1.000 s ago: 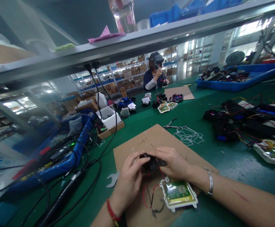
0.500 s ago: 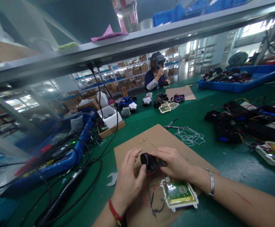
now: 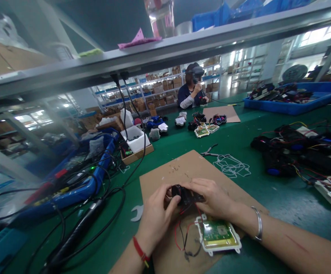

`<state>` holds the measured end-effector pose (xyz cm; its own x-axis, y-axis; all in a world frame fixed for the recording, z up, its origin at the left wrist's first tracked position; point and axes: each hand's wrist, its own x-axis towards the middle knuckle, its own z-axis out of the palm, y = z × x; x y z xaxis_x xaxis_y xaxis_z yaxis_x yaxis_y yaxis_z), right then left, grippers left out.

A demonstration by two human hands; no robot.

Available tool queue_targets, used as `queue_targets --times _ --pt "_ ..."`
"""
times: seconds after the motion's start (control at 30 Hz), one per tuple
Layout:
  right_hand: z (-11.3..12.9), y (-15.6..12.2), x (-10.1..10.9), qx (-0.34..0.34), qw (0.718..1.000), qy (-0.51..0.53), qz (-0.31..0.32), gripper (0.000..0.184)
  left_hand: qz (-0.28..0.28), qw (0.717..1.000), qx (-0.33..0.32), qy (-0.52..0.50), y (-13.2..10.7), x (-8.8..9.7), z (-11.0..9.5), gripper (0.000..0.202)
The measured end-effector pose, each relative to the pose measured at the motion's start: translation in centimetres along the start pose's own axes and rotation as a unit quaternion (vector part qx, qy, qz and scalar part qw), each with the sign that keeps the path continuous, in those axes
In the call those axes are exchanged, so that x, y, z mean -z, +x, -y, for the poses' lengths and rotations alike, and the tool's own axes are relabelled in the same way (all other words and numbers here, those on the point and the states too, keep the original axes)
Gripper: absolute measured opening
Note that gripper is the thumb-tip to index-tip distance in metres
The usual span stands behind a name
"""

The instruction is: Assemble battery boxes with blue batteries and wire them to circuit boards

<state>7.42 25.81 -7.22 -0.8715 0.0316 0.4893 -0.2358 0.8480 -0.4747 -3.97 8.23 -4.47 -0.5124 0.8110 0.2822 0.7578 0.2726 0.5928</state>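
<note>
Warehouse shelves of cartons (image 3: 159, 90) stand beyond our green bench mat (image 3: 165, 152). Nearby, a blue tray (image 3: 293, 102) is heaped with wired parts, and a white foam box (image 3: 133, 139) sits in a cardboard tray (image 3: 136, 155). On my cardboard sheet (image 3: 165, 171), I'm holding a black wired housing (image 3: 186, 196), my left hand (image 3: 155, 220) closed around one end and my right hand (image 3: 211, 198) around the other. A white-framed circuit board (image 3: 218, 234) lies just below, its wires running up to the housing. Pliers (image 3: 209, 153) rest just past the sheet's far edge.
</note>
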Motion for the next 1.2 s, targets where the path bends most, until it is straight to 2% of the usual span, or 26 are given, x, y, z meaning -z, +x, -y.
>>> queue_targets --times 0.07,0.13,0.2,0.3,0.33,0.4,0.43,0.5,0.57,0.67,0.77,0.87,0.93,1.0,1.1,1.2 --pt "0.02 -0.02 -0.03 0.003 1.000 -0.006 -0.001 0.049 0.008 0.998 -0.054 -0.004 0.08 0.23 0.03 0.035" --pt "0.07 -0.02 -0.01 0.006 1.000 -0.009 0.000 0.048 -0.014 0.997 -0.078 -0.001 0.13 0.40 0.03 0.049" --pt "0.13 0.01 0.05 0.006 1.000 -0.005 0.000 0.050 -0.040 0.998 -0.039 0.002 0.13 0.40 -0.01 0.044" --pt "0.16 0.05 0.08 0.009 1.000 0.001 -0.004 0.051 -0.018 0.999 0.043 0.005 0.05 0.19 -0.10 0.029" --pt "0.14 0.05 0.05 0.012 1.000 0.000 -0.006 0.051 -0.005 0.999 0.050 0.008 0.02 0.13 -0.11 0.025" --pt "0.04 0.00 -0.05 0.018 1.000 -0.002 -0.006 0.050 0.014 1.000 0.026 0.003 -0.04 0.13 -0.08 0.019" --pt "-0.04 -0.04 -0.11 0.018 1.000 -0.004 -0.004 0.051 0.019 1.000 0.000 -0.004 -0.05 0.19 -0.05 0.022" --pt "-0.19 -0.12 -0.23 0.014 1.000 -0.008 -0.002 0.053 0.025 0.998 -0.048 -0.018 -0.04 0.33 0.00 0.045" --pt "-0.28 -0.17 -0.29 0.008 1.000 -0.008 0.000 0.053 0.019 0.997 -0.064 -0.023 0.01 0.42 -0.03 0.058" --pt "-0.25 -0.19 -0.29 0.005 1.000 -0.002 0.004 0.052 -0.007 0.999 0.020 -0.046 0.11 0.35 -0.26 0.044" --pt "-0.15 -0.17 -0.23 0.008 1.000 -0.002 0.010 0.053 0.012 0.995 0.087 -0.044 0.14 0.29 -0.48 0.024" --pt "-0.10 -0.11 -0.15 0.009 1.000 0.001 0.005 0.052 0.024 0.999 0.039 -0.025 0.15 0.47 -0.46 0.015" --pt "-0.09 -0.06 -0.11 0.004 1.000 -0.001 -0.001 0.051 0.018 0.999 -0.018 -0.028 0.19 0.65 -0.35 0.029" --pt "-0.08 -0.03 -0.08 0.002 1.000 -0.005 -0.002 0.052 0.002 0.999 -0.043 -0.032 0.24 0.69 -0.26 0.044" --pt "-0.05 -0.04 -0.09 0.006 1.000 -0.004 0.001 0.053 -0.025 0.999 0.018 -0.038 0.24 0.41 -0.31 0.036" --pt "-0.06 -0.11 -0.15 0.013 1.000 0.004 0.003 0.050 -0.006 0.998 0.054 -0.035 0.12 0.09 -0.44 0.023"
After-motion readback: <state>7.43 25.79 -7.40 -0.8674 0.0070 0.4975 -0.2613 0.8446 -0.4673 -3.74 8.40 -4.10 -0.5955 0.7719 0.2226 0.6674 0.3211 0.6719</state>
